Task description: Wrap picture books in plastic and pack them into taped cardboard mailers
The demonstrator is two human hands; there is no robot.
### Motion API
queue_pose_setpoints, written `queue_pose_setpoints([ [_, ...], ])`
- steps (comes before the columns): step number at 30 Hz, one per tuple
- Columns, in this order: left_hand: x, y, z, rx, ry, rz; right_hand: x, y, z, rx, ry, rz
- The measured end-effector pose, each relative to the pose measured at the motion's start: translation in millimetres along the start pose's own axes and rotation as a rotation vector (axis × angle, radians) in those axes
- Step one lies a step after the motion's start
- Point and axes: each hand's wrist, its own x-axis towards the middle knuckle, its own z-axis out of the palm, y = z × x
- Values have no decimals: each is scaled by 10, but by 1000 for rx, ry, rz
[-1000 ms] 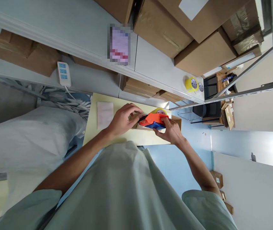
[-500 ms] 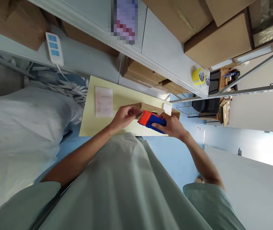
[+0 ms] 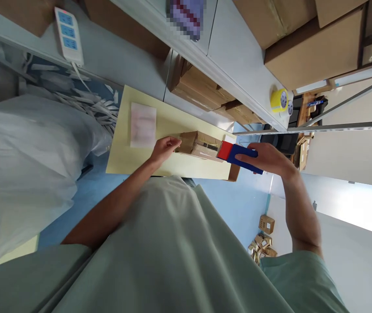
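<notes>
A small cardboard box (image 3: pixel 194 144) lies lengthwise on the pale yellow board (image 3: pixel 117 150), with a strip of clear tape along its top. At its left end is my left hand (image 3: pixel 165 149), fingers curled together against the box; whether they also pinch the tape end is hidden. My right hand (image 3: pixel 262 157) grips a blue and red tape dispenser (image 3: pixel 241 156) from the right side. The red front of the dispenser is at the right end of the box.
A printed sheet (image 3: pixel 143 125) rests on the board's left part. Behind stand more cardboard boxes (image 3: pixel 202 89) under a grey shelf (image 3: pixel 234 69). Yellow tape rolls (image 3: pixel 279 101) sit on that shelf. A white power strip (image 3: pixel 68 37) and a big translucent bag (image 3: pixel 39 134) are at left.
My right hand has moved the tape dispenser to the right, away from my left hand, to the far end of the box. My left hand stays by the left end. The view has shifted.
</notes>
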Motion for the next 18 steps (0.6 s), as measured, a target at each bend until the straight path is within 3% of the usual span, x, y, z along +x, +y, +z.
queue_pose_setpoints([
  [7, 250, -227, 358, -64, 83, -119, 108, -456, -48, -110, -28, 130],
  [11, 345, -334, 453, -25, 124, -75, 160, -641, -39, -167, -12, 155],
  [18, 387, -466, 535, 110, 168, -17, 256, -755, -10, -247, -66, 140],
])
